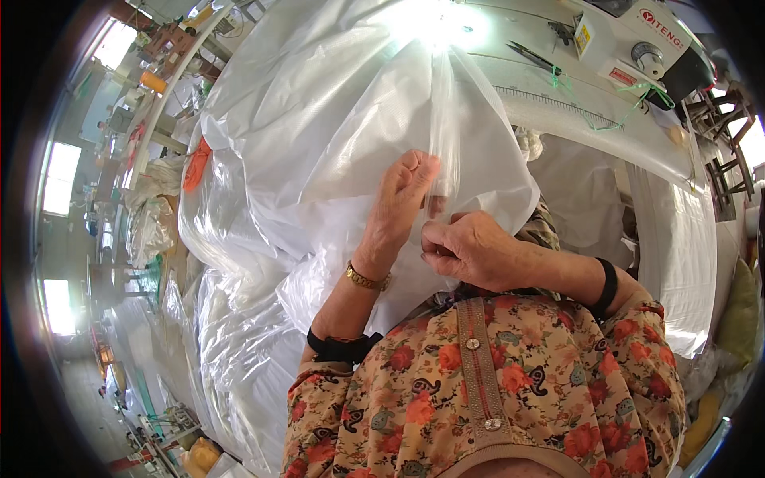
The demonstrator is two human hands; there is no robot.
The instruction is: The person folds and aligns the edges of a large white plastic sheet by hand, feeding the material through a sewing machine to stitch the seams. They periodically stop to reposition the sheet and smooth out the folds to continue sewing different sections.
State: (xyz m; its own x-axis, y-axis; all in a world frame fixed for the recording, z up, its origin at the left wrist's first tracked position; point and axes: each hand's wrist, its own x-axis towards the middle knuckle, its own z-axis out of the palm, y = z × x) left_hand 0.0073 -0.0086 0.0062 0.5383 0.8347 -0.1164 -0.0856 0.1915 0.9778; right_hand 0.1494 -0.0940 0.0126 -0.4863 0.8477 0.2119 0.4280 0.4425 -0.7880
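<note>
A large sheet of translucent white plastic [351, 171] spreads over the work surface and hangs toward me. Its folds gather into a narrow strip that runs up to a bright light. My left hand [405, 187], with a gold watch at the wrist, is closed on the edge of this strip, thumb on top. Just below and to the right, my right hand [476, 251] has its fingers curled together close to the strip's near end. Whatever lies inside those right fingers is hidden.
At the upper right stands a white sewing machine head [641, 48] with green thread hanging from it. Dark thread snips [532, 57] lie on the table beside a ruler scale [558, 102]. An orange cloth strip [196, 165] is at the left. More plastic [239, 350] is heaped at lower left.
</note>
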